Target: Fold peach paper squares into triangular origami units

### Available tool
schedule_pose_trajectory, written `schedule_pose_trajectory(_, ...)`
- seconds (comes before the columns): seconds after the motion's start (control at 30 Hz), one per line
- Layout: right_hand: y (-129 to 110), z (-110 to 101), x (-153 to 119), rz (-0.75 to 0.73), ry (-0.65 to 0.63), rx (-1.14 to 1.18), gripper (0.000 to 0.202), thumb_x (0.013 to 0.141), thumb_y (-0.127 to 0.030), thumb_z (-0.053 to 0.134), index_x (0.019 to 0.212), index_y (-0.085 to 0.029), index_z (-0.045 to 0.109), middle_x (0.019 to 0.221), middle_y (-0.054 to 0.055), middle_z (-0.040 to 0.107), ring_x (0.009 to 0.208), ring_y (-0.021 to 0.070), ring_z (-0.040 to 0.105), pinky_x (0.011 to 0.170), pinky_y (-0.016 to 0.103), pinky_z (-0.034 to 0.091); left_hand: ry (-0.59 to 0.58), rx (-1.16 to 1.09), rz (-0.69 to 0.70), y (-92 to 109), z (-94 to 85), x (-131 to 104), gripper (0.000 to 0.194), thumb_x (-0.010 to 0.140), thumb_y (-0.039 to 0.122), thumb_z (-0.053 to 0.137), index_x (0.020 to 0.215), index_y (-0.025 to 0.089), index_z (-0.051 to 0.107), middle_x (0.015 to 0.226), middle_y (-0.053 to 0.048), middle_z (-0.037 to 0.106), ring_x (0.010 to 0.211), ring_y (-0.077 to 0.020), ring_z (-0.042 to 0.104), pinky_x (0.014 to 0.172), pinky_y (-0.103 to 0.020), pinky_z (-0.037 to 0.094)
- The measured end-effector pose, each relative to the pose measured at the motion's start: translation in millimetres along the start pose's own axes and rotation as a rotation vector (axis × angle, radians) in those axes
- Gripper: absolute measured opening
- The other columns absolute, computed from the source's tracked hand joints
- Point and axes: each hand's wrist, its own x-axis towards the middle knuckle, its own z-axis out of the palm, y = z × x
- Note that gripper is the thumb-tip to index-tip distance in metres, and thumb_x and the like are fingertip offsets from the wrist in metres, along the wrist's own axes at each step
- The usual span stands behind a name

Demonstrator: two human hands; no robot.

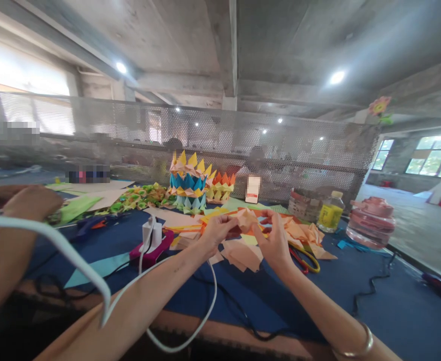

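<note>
Between my two hands, above the table's middle, is a peach-coloured folded paper piece [247,219]. My left hand [217,233] pinches its left side between thumb and fingers. At its right edge is my right hand [275,240], thumb and fingers closed around that side. Below them lies a stack of flat peach paper pieces [242,254]. More folded orange and peach paper [305,233] is heaped to the right, close to scissors with red and yellow handles [306,259]. Orange and yellow paper strips lie behind my left hand.
A tiered folded-paper crown [188,185] and an orange-yellow one [221,188] stand behind. A phone [252,189], yellow-labelled bottle [330,211] and pink jug [371,223] are farther right. A magenta power strip [153,250] with white cables lies left. Another person's hands [32,203] are at far left.
</note>
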Motion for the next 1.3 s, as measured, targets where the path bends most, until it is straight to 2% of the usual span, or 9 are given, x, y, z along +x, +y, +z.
schedule_pose_trajectory(0.1,5.0,7.3,1.1,0.391,-0.118,0.272,0.055,0.065,-0.042,0.065,0.108,-0.017,0.042,0.083,0.007,0.062,0.068,0.0191,0.059,0.057,0.031,0.048,-0.014,0.042,0.016,-1.4,2.2,-0.7,0.032,0.055,0.039,0.075,0.062,0.013,0.059,0.06,-0.002,0.061,0.058,-0.0122,0.058,0.065,-0.027,0.048)
schedule_pose_trajectory(0.17,5.7,9.8,0.9,0.507,-0.207,0.378,0.058,0.063,-0.044,0.066,0.108,-0.016,0.042,0.073,0.003,0.062,0.064,0.0179,0.059,0.055,0.028,0.047,-0.029,0.083,0.076,-4.0,2.6,-0.2,0.03,0.057,0.039,0.073,0.063,0.013,0.061,0.062,-0.002,0.06,0.06,-0.0116,0.057,0.064,-0.025,0.047)
schedule_pose_trajectory(0.33,0.5,7.6,1.2,0.449,-0.26,0.421,0.055,0.057,-0.039,0.073,0.1,-0.015,0.047,0.081,0.005,0.064,0.071,0.0173,0.06,0.061,0.027,0.047,-0.079,0.17,0.142,-6.0,2.5,-0.8,0.024,0.062,0.035,0.069,0.061,0.013,0.063,0.06,-0.002,0.059,0.058,-0.0097,0.053,0.062,-0.023,0.044)
schedule_pose_trajectory(0.53,-0.3,6.0,1.0,0.42,-0.273,0.408,0.062,0.055,-0.038,0.074,0.104,-0.016,0.044,0.087,0.006,0.064,0.073,0.0181,0.062,0.066,0.03,0.049,-0.063,0.077,0.032,1.6,3.8,-3.7,0.021,0.052,0.029,0.072,0.054,0.011,0.061,0.053,0.0,0.056,0.053,-0.008,0.049,0.061,-0.022,0.04)
schedule_pose_trajectory(0.7,0.0,7.7,0.8,0.376,-0.307,0.406,0.056,0.057,-0.037,0.073,0.1,-0.017,0.044,0.085,0.006,0.063,0.073,0.0175,0.061,0.065,0.029,0.049,-0.068,-0.015,-0.052,3.5,1.6,-2.7,0.016,0.045,0.019,0.071,0.048,0.012,0.058,0.052,0.001,0.055,0.055,-0.0093,0.052,0.064,-0.023,0.041)
schedule_pose_trajectory(0.87,5.7,3.6,4.8,0.325,-0.354,0.316,0.042,0.064,-0.039,0.067,0.094,-0.017,0.049,0.083,0.007,0.065,0.074,0.0196,0.062,0.064,0.031,0.049,-0.016,0.122,-0.037,-0.6,2.7,-0.6,0.014,0.06,0.023,0.066,0.055,0.012,0.059,0.054,0.0,0.057,0.053,-0.009,0.052,0.058,-0.022,0.041)
schedule_pose_trajectory(1.07,9.1,-0.7,8.2,0.372,-0.308,0.371,0.044,0.067,-0.038,0.063,0.101,-0.017,0.044,0.068,0.002,0.065,0.063,0.0166,0.061,0.058,0.028,0.046,-0.025,0.14,-0.034,-1.3,4.5,1.7,0.017,0.075,0.024,0.056,0.061,0.014,0.052,0.055,0.0,0.056,0.05,-0.0093,0.053,0.057,-0.025,0.046)
schedule_pose_trajectory(1.17,7.4,-1.1,8.4,0.358,-0.286,0.349,0.045,0.065,-0.038,0.064,0.099,-0.017,0.044,0.063,0.0,0.063,0.058,0.016,0.059,0.053,0.026,0.043,-0.068,0.068,-0.093,0.8,4.7,-0.1,0.017,0.076,0.028,0.058,0.068,0.014,0.052,0.06,-0.001,0.06,0.055,-0.0112,0.059,0.06,-0.026,0.048)
schedule_pose_trajectory(1.3,5.5,-0.7,7.9,0.348,-0.212,0.325,0.043,0.065,-0.038,0.063,0.097,-0.017,0.045,0.063,0.0,0.061,0.057,0.0157,0.057,0.05,0.026,0.041,-0.199,0.063,-0.168,0.8,2.6,-2.7,0.031,0.061,0.034,0.074,0.072,0.012,0.055,0.07,-0.007,0.065,0.064,-0.0142,0.063,0.063,-0.025,0.047)
